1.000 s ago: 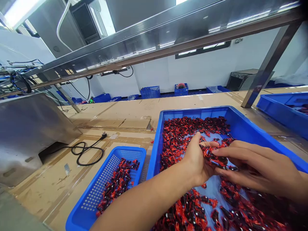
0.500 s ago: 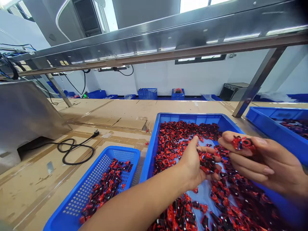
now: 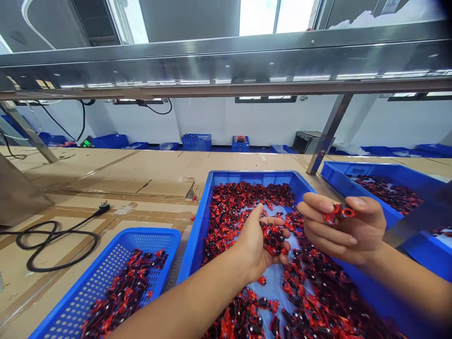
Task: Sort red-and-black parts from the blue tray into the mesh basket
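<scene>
My left hand point(image 3: 256, 245) is cupped over the big blue tray point(image 3: 192, 240), palm up, with a small heap of glossy red-and-black pieces point(image 3: 273, 238) in it. They look like twist-wrapped candies, though I cannot be sure of the kind. To its right, my right hand point(image 3: 344, 230) is raised over the tray's right side. Its thumb and fingers pinch a couple of the same red-and-black pieces point(image 3: 339, 213), partly hidden by the fingers. Many loose pieces point(image 3: 243, 197) lie below in the tray, with patches of its pale bottom showing.
Left of the tray stands a perforated blue basket point(image 3: 122, 240) holding more pieces. A black power cord point(image 3: 63, 230) lies coiled on the cardboard-covered table point(image 3: 158, 169). Another blue tray point(image 3: 370, 169) is at right, near a metal post point(image 3: 328, 134). A steel shelf point(image 3: 212, 63) spans above.
The view has turned right, so everything sits further left in the picture. My right hand has rotated slightly around its pinched pieces; my left hand stays cupped over the tray.
</scene>
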`<move>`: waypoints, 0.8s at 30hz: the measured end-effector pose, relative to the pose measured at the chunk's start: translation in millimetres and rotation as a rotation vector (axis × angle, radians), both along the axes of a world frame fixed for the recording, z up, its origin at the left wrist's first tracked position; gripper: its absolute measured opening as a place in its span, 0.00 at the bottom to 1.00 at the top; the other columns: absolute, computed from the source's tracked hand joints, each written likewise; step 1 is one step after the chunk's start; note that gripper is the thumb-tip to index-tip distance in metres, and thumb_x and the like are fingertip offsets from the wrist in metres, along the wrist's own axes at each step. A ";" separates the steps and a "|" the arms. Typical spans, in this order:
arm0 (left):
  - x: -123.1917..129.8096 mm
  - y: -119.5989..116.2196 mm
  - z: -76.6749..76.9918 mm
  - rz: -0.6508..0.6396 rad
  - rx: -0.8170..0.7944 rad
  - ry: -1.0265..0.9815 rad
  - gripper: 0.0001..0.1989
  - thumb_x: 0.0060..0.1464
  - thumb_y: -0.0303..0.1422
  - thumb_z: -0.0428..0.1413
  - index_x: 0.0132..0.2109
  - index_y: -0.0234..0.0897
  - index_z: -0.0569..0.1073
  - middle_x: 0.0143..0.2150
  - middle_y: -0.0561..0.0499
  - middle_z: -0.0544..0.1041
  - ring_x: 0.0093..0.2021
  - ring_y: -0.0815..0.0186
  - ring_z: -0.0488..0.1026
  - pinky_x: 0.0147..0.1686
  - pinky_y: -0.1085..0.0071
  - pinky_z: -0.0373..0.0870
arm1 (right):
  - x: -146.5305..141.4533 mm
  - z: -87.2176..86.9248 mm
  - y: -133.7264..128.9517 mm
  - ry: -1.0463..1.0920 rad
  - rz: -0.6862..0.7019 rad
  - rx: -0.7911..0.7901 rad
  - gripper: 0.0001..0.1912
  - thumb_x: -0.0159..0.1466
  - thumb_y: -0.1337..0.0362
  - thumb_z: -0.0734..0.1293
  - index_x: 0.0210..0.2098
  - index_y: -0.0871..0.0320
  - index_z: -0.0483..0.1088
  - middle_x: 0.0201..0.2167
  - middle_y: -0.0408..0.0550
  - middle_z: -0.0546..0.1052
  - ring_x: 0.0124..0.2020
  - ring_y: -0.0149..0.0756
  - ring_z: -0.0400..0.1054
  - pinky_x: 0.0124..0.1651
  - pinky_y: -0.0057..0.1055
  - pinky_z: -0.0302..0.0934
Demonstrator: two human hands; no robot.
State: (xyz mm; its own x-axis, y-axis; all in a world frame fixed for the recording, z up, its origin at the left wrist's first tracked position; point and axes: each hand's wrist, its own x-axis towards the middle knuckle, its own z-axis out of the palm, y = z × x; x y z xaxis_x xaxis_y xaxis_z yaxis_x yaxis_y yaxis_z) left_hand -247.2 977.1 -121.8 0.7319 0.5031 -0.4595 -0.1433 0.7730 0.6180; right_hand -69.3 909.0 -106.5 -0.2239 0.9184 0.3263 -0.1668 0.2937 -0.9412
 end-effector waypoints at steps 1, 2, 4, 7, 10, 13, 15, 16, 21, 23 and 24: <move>-0.3 0.4 0.1 -0.005 -0.017 -0.013 0.27 0.72 0.52 0.37 0.39 0.38 0.70 0.29 0.49 0.73 0.22 0.65 0.69 0.21 0.72 0.61 | 0.2 0.6 1.8 -0.030 -0.060 0.008 0.27 0.73 0.42 0.30 0.33 0.49 0.45 0.24 0.31 0.44 0.09 0.23 0.28 0.08 0.25 0.37; -0.7 0.9 0.4 -0.004 -0.037 -0.025 0.27 0.72 0.52 0.37 0.38 0.38 0.70 0.29 0.49 0.73 0.22 0.65 0.69 0.22 0.72 0.61 | 0.8 1.0 3.7 -0.075 -0.117 0.011 0.26 0.74 0.45 0.31 0.33 0.49 0.46 0.24 0.32 0.43 0.10 0.25 0.29 0.08 0.26 0.37; -1.5 1.6 1.5 0.012 -0.079 -0.047 0.28 0.72 0.51 0.37 0.39 0.37 0.70 0.30 0.48 0.73 0.23 0.65 0.70 0.23 0.72 0.63 | 2.7 1.9 7.6 -0.155 -0.201 0.012 0.25 0.75 0.49 0.33 0.33 0.49 0.50 0.26 0.33 0.41 0.13 0.27 0.30 0.10 0.28 0.36; -2.4 2.0 3.7 0.066 -0.114 -0.050 0.28 0.73 0.50 0.36 0.39 0.36 0.71 0.31 0.47 0.74 0.25 0.64 0.72 0.28 0.69 0.70 | 5.3 4.0 11.8 -0.152 -0.267 -0.021 0.23 0.77 0.54 0.36 0.32 0.49 0.52 0.27 0.36 0.42 0.17 0.31 0.30 0.12 0.29 0.34; -3.2 2.6 4.8 0.083 -0.068 -0.026 0.28 0.73 0.49 0.35 0.39 0.36 0.71 0.32 0.46 0.74 0.26 0.63 0.73 0.28 0.66 0.71 | 6.3 7.9 12.5 -0.109 -0.330 -0.047 0.21 0.77 0.57 0.42 0.30 0.50 0.52 0.27 0.38 0.46 0.21 0.32 0.27 0.13 0.30 0.30; -5.0 3.4 5.1 0.003 0.037 -0.052 0.30 0.72 0.51 0.35 0.36 0.36 0.71 0.30 0.47 0.72 0.21 0.67 0.68 0.19 0.73 0.59 | 6.8 12.4 11.3 -0.074 -0.395 -0.061 0.21 0.76 0.61 0.48 0.29 0.52 0.60 0.26 0.38 0.50 0.23 0.31 0.24 0.14 0.29 0.26; -6.5 3.3 5.2 -0.072 0.073 -0.111 0.32 0.72 0.52 0.35 0.34 0.36 0.71 0.28 0.49 0.70 0.18 0.70 0.64 0.16 0.76 0.50 | 7.2 14.8 11.7 -0.001 -0.428 -0.112 0.21 0.75 0.60 0.53 0.28 0.54 0.65 0.25 0.39 0.52 0.24 0.30 0.24 0.14 0.27 0.22; -7.0 3.0 5.3 -0.099 0.074 -0.142 0.32 0.72 0.52 0.35 0.33 0.36 0.71 0.28 0.49 0.69 0.18 0.70 0.63 0.16 0.76 0.49 | 7.4 15.9 12.6 0.032 -0.434 -0.152 0.21 0.76 0.59 0.54 0.28 0.55 0.67 0.26 0.39 0.53 0.24 0.29 0.24 0.14 0.26 0.21; -5.7 0.2 5.6 -0.133 0.092 -0.171 0.33 0.72 0.51 0.34 0.33 0.36 0.72 0.29 0.47 0.70 0.19 0.69 0.66 0.15 0.76 0.53 | 10.9 18.6 17.9 0.118 -0.334 -0.270 0.27 0.77 0.52 0.54 0.30 0.58 0.74 0.23 0.36 0.49 0.21 0.26 0.26 0.12 0.20 0.20; -4.0 -0.6 6.1 -0.106 0.112 -0.127 0.33 0.72 0.50 0.33 0.34 0.36 0.72 0.29 0.47 0.71 0.20 0.69 0.66 0.16 0.75 0.54 | 12.0 17.6 18.8 0.206 -0.286 -0.323 0.27 0.77 0.52 0.55 0.30 0.58 0.75 0.21 0.36 0.51 0.18 0.23 0.30 0.11 0.19 0.21; -3.1 -0.8 6.4 -0.085 0.119 -0.093 0.33 0.73 0.50 0.33 0.33 0.36 0.72 0.30 0.47 0.71 0.21 0.69 0.67 0.17 0.75 0.54 | 12.0 16.3 19.0 0.251 -0.269 -0.365 0.26 0.76 0.52 0.57 0.29 0.58 0.73 0.21 0.36 0.54 0.16 0.22 0.33 0.11 0.19 0.21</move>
State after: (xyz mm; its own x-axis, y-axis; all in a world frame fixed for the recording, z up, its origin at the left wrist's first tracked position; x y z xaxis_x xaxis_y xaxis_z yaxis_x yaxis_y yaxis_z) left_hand -250.3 976.4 -115.4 0.8107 0.4840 -0.3293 -0.1408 0.7073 0.6928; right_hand -57.3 928.0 -90.1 0.0802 0.9967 -0.0133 -0.3648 0.0170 -0.9309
